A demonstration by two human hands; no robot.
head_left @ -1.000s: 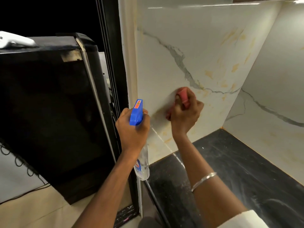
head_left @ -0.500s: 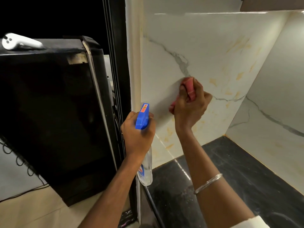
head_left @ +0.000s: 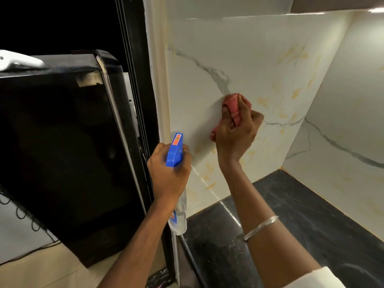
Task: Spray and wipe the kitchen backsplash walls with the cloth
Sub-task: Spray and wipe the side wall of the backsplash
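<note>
Gripping the cloth, is it, that right hand [head_left: 236, 134]?

Yes. Its fingers are curled round a bunched red cloth [head_left: 233, 104] and press it to the backsplash wall [head_left: 259, 59], just under a grey vein in the marble pattern. One end of the cloth shows at the left of the fist.

And the left hand [head_left: 168, 169]?

Wrapped round the neck of a spray bottle [head_left: 175, 150]. The blue head points up towards the wall, near its left edge, and the clear body hangs below the wrist. I cannot tell whether a finger is on the trigger.

How do the two hands lie?

Near each other, not touching. The left is lower and to the left of the right.

What about the wall itself?

White and glossy, with grey veins and yellowish streaks. It meets a second wall [head_left: 353, 100] of the same look in a corner on the right.

Below them?

A black surface [head_left: 301, 215] with pale specks runs into that corner. The right forearm crosses above it, with a silver bangle [head_left: 260, 227] on it and a pale sleeve [head_left: 315, 279] at the bottom edge.

And to the left?

A black appliance [head_left: 62, 152] stands near the wall's edge, with a white object [head_left: 18, 61] lying on top. What that is I cannot tell.
</note>
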